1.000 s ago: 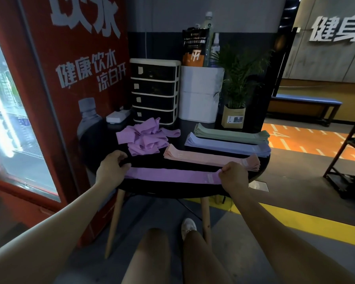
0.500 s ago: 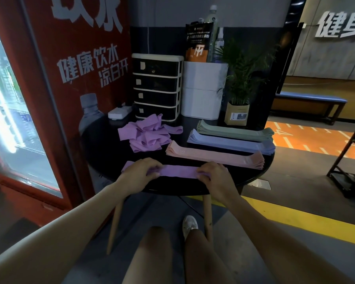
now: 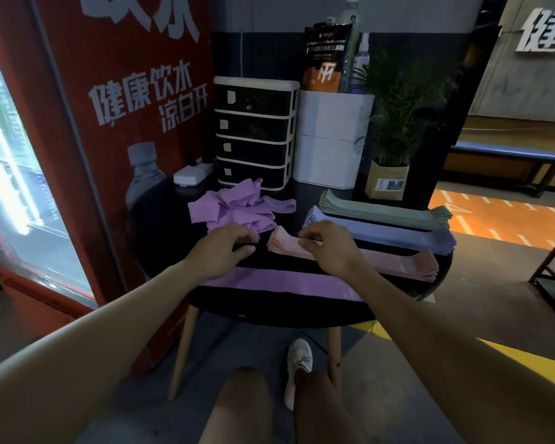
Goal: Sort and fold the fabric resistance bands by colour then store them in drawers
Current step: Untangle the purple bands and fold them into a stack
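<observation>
Fabric resistance bands lie sorted on the round black counter (image 3: 279, 315): a loose purple heap (image 3: 234, 209), flat green (image 3: 385, 211), blue (image 3: 398, 233) and pink stacks (image 3: 398, 261), and one purple band (image 3: 279, 282) laid flat nearest the person. They look light, soft and limp, best pinched at the ends. The left hand (image 3: 225, 248) hangs loosely curled, empty; the right hand (image 3: 327, 243) pinches the pink stack's end. The red cooler (image 3: 125, 155) reads 健康饮水 凉白开.
</observation>
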The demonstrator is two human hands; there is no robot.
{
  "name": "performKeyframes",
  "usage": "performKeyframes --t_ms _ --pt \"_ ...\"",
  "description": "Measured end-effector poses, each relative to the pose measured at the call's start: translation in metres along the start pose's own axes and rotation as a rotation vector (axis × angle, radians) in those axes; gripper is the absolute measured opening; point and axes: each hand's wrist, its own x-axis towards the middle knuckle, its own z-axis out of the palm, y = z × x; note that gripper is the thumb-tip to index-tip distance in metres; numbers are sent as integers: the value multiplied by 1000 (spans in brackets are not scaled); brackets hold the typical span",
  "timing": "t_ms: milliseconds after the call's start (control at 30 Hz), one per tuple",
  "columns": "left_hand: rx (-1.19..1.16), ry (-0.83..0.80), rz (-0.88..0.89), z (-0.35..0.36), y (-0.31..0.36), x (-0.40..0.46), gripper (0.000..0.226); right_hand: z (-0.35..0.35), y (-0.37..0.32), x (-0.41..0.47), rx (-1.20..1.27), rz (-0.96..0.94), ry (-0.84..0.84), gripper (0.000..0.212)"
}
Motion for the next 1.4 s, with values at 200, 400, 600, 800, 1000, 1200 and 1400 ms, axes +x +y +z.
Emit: performKeyframes --t_ms 200,400,600,800,1000,1200,1400 --pt "71 78 -103 -6 -27 42 27 23 -11 77 35 3 -42 22" --pt "125 48 -190 -10 -56 76 29 52 -4 133 -90 -13 -186 31" --pt "132 47 -185 -10 -75 93 25 82 3 162 -190 -51 -309 43" --pt "58 48 -162 -10 -75 103 32 79 1 176 -122 -105 -173 20" --pt "-90 168 -183 -26 -47 126 42 29 -37 197 100 -197 -5 16" --pt "-91 389 -53 -55 -21 139 9 -15 -62 210 223 -178 128 18" --pt "-95 463 -74 -93 -14 139 7 -40 -64 204 212 -195 234 19"
